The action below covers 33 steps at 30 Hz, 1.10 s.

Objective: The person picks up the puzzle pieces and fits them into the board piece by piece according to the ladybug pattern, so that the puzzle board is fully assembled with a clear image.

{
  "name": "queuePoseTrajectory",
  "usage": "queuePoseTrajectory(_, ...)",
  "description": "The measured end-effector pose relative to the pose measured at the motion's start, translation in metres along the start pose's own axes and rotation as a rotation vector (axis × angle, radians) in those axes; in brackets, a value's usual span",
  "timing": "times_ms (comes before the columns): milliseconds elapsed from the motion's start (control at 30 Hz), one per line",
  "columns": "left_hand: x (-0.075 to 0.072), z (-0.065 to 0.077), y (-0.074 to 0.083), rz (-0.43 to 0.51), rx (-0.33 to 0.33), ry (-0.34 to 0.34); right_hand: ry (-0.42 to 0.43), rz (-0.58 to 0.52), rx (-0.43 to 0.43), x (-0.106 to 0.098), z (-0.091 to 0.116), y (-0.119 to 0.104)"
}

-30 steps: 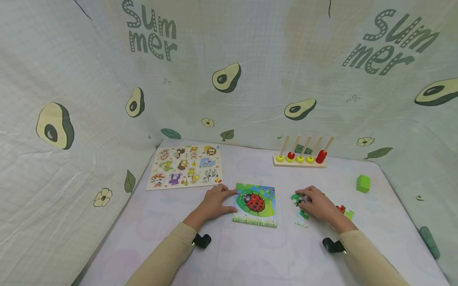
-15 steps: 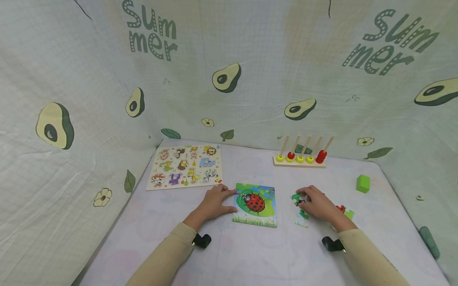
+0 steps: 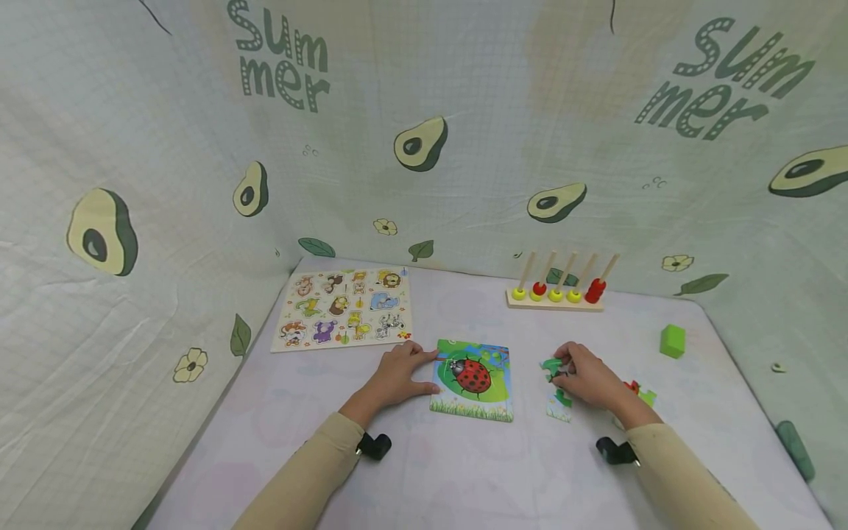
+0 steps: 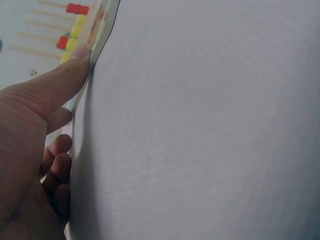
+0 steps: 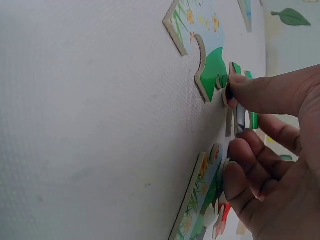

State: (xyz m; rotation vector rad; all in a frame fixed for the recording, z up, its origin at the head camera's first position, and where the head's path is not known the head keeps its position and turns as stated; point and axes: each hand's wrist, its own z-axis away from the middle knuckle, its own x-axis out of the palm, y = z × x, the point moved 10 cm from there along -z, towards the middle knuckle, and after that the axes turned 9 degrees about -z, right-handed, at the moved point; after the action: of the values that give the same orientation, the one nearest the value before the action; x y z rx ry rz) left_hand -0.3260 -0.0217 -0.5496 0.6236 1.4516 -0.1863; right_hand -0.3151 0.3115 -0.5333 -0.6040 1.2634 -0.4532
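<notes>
A square ladybug picture puzzle (image 3: 472, 377) lies flat in the middle of the table in the head view. My left hand (image 3: 395, 374) rests at its left edge, thumb and index finger spread and touching the side. To the right, my right hand (image 3: 588, 379) pinches a green puzzle piece (image 3: 550, 365) between thumb and fingertips, close over the table. Just below it lies another piece (image 3: 559, 411) with green and grass print, also in the right wrist view as the flowered piece (image 5: 200, 20). More loose pieces (image 3: 645, 398) with red and green show partly behind my right wrist.
An animal puzzle board (image 3: 344, 309) lies at the back left. Toward the back right stands a wooden peg stand (image 3: 555, 305) with red and yellow beads. A green block (image 3: 672, 341) sits at the right, and patterned cloth walls surround the table.
My right hand's fingertips have shifted slightly on the green puzzle piece, which has turned a little. The left hand and the ladybug puzzle stay in place.
</notes>
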Motion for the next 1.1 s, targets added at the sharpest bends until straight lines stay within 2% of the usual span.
queuePoseTrajectory(567,-0.0015,0.0015,0.0003,0.018,-0.006,-0.003,0.033,-0.056,-0.083,0.0008,0.0037,-0.0061)
queuePoseTrajectory(1100,-0.0036,0.0022,0.0023,0.021,-0.006,0.000,0.031,-0.038,-0.085,0.0041,0.0059,-0.0084)
